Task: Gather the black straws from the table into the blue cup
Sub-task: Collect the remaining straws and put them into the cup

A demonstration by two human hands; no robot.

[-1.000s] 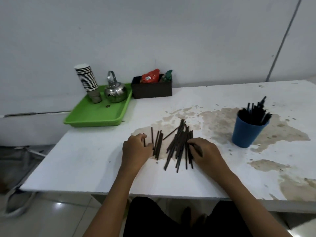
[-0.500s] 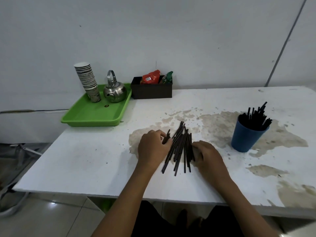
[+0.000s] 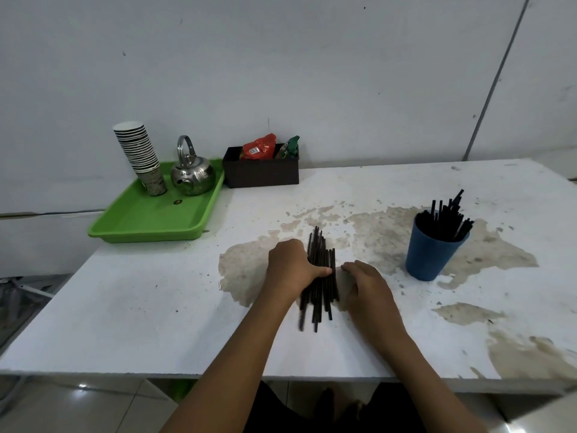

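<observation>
On the stained white tabletop (image 3: 156,307), the loose black straws (image 3: 320,276), fanned out a second ago, are now raked into one tight bundle, ready to lift. Its long axis runs away from the person, far ends slightly left. The blue plastic cup (image 3: 432,256), already part-filled, stands well right. The left hand (image 3: 292,265) curls its grip around the bundle; the right hand (image 3: 367,282) presses its side, fingers loosely bent, holding nothing.

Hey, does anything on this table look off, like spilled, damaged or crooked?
Yes. The white table has large brown patches around the straws and the blue cup, where it looks stained or worn. The stack of paper cups on the green tray leans left. Nothing looks spilled.
</observation>
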